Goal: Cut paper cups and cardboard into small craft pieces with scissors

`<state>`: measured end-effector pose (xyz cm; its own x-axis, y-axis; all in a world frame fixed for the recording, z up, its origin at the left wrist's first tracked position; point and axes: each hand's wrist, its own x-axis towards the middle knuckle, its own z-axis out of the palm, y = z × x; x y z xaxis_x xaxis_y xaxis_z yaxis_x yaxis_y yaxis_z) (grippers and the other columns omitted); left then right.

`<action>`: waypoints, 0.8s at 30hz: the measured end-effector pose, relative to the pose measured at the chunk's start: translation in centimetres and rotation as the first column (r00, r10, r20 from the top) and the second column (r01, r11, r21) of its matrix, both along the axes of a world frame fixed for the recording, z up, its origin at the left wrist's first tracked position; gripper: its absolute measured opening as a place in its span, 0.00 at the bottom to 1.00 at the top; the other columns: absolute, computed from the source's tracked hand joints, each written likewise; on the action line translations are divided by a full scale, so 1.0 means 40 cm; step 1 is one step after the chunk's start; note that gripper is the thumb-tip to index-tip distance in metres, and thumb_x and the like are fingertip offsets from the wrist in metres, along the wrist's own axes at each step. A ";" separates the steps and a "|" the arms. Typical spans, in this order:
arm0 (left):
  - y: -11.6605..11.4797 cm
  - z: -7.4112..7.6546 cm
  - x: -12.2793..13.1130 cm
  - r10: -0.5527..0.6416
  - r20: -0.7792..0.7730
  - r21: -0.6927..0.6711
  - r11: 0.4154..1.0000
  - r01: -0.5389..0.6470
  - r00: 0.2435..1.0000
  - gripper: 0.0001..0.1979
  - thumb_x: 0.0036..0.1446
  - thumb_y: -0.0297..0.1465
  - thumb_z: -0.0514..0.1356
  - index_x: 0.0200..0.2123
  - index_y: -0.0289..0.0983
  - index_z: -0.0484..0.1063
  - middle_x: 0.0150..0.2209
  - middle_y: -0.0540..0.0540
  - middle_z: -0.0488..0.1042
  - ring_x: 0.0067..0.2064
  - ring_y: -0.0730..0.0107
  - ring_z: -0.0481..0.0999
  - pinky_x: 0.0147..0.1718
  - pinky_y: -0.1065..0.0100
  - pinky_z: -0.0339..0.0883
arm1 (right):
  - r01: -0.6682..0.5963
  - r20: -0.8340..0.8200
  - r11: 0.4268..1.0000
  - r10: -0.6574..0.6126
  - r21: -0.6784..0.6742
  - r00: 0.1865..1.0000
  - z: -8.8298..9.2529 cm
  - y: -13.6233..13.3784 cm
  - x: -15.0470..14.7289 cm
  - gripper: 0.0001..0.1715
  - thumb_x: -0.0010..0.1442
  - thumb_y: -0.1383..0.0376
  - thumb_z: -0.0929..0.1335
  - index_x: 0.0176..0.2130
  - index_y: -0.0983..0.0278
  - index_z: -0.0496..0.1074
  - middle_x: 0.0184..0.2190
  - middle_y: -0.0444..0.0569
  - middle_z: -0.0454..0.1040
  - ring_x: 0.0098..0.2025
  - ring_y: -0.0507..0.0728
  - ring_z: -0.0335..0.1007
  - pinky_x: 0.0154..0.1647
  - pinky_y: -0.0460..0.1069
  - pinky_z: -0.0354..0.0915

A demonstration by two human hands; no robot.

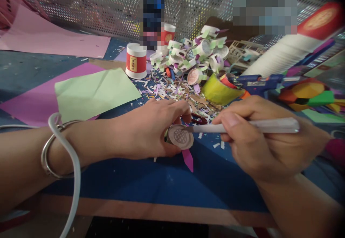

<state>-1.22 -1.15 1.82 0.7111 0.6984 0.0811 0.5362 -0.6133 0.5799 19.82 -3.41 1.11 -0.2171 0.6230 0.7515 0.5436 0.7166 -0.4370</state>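
Note:
My left hand [151,128] is closed around a small round paper-craft piece [180,136], thumb below and fingers above. Its pale top faces up and bears a drawn grid pattern. A pointed magenta paper strip [188,160] sticks out from its lower side. In my right hand [250,137] is a slim white pen [273,126], gripped between thumb and fingers. The pen lies nearly level and its tip meets the top of the round piece. Just behind the piece a dark red object [198,118] is partly hidden by my hands.
Paper scraps [167,90] litter the blue table [161,184]. Beyond stand a pile of similar paper pieces [203,49], a red-and-white cup [136,62], a yellow-green roll [219,90] and a blue glue gun [258,83]. Green paper [94,90] lies left; stacked cups [285,49] lean right.

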 end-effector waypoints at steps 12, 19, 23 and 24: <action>-0.002 -0.006 -0.004 -0.004 0.017 0.002 1.000 0.004 1.000 0.21 0.51 0.34 0.66 0.48 0.39 0.66 0.42 0.47 0.75 0.42 0.61 0.75 0.41 0.63 0.64 | 0.042 0.096 0.993 -0.053 0.114 0.994 0.008 -0.011 0.002 0.10 0.59 0.69 0.69 0.26 0.63 0.72 0.21 0.36 0.73 0.19 0.45 0.66 0.18 0.46 0.58; -0.001 -0.004 -0.004 -0.009 0.027 -0.015 1.000 0.009 1.000 0.22 0.50 0.33 0.66 0.48 0.39 0.67 0.42 0.47 0.76 0.42 0.61 0.75 0.39 0.63 0.64 | -0.047 0.119 0.998 0.041 0.043 0.992 0.009 -0.010 -0.006 0.09 0.59 0.70 0.68 0.27 0.63 0.72 0.22 0.37 0.74 0.21 0.46 0.68 0.19 0.45 0.60; -0.001 -0.006 -0.004 0.000 0.042 0.002 1.000 0.000 0.999 0.21 0.51 0.33 0.65 0.48 0.39 0.67 0.40 0.47 0.76 0.40 0.63 0.75 0.37 0.64 0.64 | -0.048 0.127 0.999 0.045 0.025 0.991 0.008 -0.008 -0.007 0.08 0.60 0.69 0.68 0.28 0.62 0.72 0.22 0.37 0.73 0.20 0.45 0.66 0.19 0.45 0.59; -0.001 -0.007 -0.004 0.001 0.047 0.000 1.000 -0.001 0.999 0.20 0.51 0.33 0.65 0.48 0.39 0.67 0.40 0.47 0.76 0.39 0.63 0.75 0.36 0.65 0.63 | -0.048 0.133 0.999 0.044 0.022 0.990 0.007 -0.008 -0.007 0.08 0.60 0.69 0.68 0.28 0.62 0.72 0.22 0.37 0.73 0.20 0.45 0.66 0.19 0.45 0.59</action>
<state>-1.37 -1.20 1.53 0.7060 0.6989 0.1144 0.5086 -0.6129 0.6047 19.53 -3.74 1.40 -0.3435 0.5915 0.7295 0.5617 0.7519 -0.3452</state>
